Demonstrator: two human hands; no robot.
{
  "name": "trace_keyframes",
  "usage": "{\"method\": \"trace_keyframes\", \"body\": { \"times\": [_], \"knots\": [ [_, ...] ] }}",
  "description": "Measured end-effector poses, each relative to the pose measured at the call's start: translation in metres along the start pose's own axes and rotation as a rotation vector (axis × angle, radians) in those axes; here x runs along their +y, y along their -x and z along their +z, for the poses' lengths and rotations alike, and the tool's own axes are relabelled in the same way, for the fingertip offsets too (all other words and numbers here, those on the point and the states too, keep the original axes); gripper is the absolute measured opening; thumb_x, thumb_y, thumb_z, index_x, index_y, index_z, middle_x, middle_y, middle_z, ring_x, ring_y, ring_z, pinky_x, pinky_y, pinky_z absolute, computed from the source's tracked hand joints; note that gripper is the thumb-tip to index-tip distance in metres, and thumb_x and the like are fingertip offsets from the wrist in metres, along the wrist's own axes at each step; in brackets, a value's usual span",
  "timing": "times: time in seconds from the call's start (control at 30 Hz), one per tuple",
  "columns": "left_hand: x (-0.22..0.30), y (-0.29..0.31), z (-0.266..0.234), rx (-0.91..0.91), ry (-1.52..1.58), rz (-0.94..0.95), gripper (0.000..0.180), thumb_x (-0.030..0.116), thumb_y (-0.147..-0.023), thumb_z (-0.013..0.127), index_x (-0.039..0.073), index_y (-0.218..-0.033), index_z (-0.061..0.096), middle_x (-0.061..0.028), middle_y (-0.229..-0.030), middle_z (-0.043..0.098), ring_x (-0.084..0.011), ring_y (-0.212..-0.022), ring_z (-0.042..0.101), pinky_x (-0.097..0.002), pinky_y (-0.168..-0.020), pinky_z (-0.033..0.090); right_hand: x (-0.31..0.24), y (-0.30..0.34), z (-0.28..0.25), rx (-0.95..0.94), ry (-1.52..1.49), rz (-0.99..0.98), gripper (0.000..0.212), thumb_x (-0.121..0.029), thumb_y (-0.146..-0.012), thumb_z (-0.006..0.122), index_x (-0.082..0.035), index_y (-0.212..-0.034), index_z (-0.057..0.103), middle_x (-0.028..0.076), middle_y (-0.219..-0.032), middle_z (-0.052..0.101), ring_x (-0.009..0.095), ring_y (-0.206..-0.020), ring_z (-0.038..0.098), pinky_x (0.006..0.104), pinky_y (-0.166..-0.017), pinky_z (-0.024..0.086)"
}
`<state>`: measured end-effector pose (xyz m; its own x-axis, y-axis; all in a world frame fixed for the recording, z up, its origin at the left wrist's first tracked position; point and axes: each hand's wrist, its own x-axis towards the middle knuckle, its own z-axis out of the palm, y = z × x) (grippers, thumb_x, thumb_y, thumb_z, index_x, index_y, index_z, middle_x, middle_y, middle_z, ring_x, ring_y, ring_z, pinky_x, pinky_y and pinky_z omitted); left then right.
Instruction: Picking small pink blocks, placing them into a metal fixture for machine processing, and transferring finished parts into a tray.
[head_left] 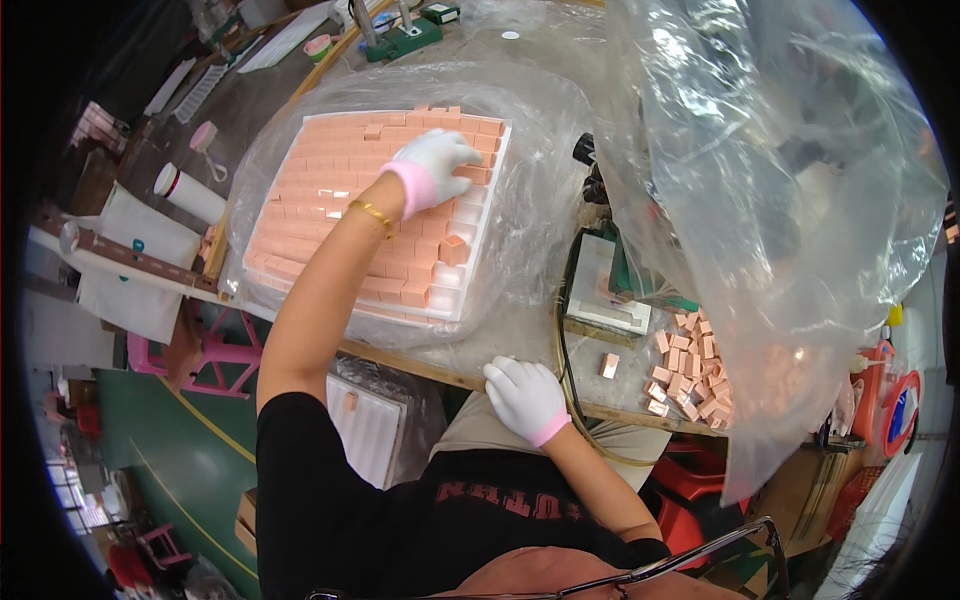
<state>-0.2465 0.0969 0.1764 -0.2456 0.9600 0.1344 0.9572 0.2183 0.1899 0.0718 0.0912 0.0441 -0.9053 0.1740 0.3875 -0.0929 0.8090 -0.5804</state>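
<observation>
While most of the pinkish-orange blocks [320, 235] sit in close rows within a white tray [447, 298] on the table [515, 340], pale pockets show along the tray's right side. The pockets presumably keep the rows regular; one tilted block [453, 250] near that side stands askew to its neighbours, and a few along the far edge rise above the rest. The blocks are small, rectangular and crisp-edged, mostly matte, with bright glints on a few faces. Clear plastic sheeting [545, 190] spreads around the tray, perhaps as its wrapping. The gloved left hand [432, 168] lies over the right-hand rows, its fingers slightly spread; whether they pinch a block cannot be told. The gloved right hand [525, 395] rests loosely curled at the near table edge, with no block visible in it, probably idle. Farther right, a loose pile of blocks [690, 368] lies within that hand's likely reach, beside a metal-plated fixture [603, 290] and partly behind a hanging plastic sheet [770, 200].
</observation>
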Motion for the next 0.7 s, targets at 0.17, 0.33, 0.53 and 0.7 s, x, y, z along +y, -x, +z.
{"method": "trace_keyframes", "body": {
  "times": [0.17, 0.33, 0.53, 0.7],
  "knots": [
    [-0.027, -0.024, 0.05, -0.019, -0.273, -0.173, 0.028, 0.012, -0.075, 0.061, 0.013, -0.103, 0.066, -0.0092, -0.107, 0.058, -0.0293, -0.107, 0.051, -0.0373, -0.091, 0.045, -0.003, -0.002, -0.005, 0.0, 0.139, -0.066, 0.024, -0.013, -0.076, 0.063, -0.009, -0.099, 0.058, 0.006, -0.094, 0.059, 0.024, -0.074, 0.059, 0.0363, -0.066, 0.045],
    [0.003, 0.006, 0.021, 0.212, 0.071, -0.014, 0.03, 0.01, -0.078, 0.062, 0.007, -0.108, 0.062, -0.0087, -0.108, 0.06, -0.0268, -0.102, 0.055, -0.0372, -0.091, 0.045, -0.004, 0.003, -0.011, 0.016, 0.109, -0.048, 0.019, -0.015, -0.081, 0.059, -0.009, -0.099, 0.057, 0.007, -0.094, 0.058, 0.026, -0.081, 0.06, 0.0378, -0.07, 0.046],
    [0.129, 0.097, 0.019, 0.189, 1.112, -0.176, 0.041, 0.017, -0.09, 0.057, -0.004, -0.125, 0.049, -0.0111, -0.116, 0.058, -0.0137, -0.093, 0.058, -0.0277, -0.081, 0.048, -0.002, 0.006, -0.027, 0.052, -0.031, -0.127, 0.022, -0.016, -0.081, 0.059, -0.009, -0.101, 0.057, 0.008, -0.097, 0.058, 0.027, -0.083, 0.06, 0.0374, -0.072, 0.046],
    [0.179, 0.152, 0.088, -0.103, 2.286, -0.312, 0.049, 0.02, -0.095, 0.052, 0.0, -0.137, 0.036, -0.0146, -0.121, 0.054, -0.0144, -0.093, 0.055, -0.0242, -0.075, 0.046, 0.005, 0.028, -0.089, 0.311, -0.04, 0.098, 0.022, -0.008, -0.076, 0.063, -0.006, -0.099, 0.061, 0.013, -0.086, 0.064, 0.03, -0.079, 0.061, 0.0382, -0.07, 0.05]
  ]
}}
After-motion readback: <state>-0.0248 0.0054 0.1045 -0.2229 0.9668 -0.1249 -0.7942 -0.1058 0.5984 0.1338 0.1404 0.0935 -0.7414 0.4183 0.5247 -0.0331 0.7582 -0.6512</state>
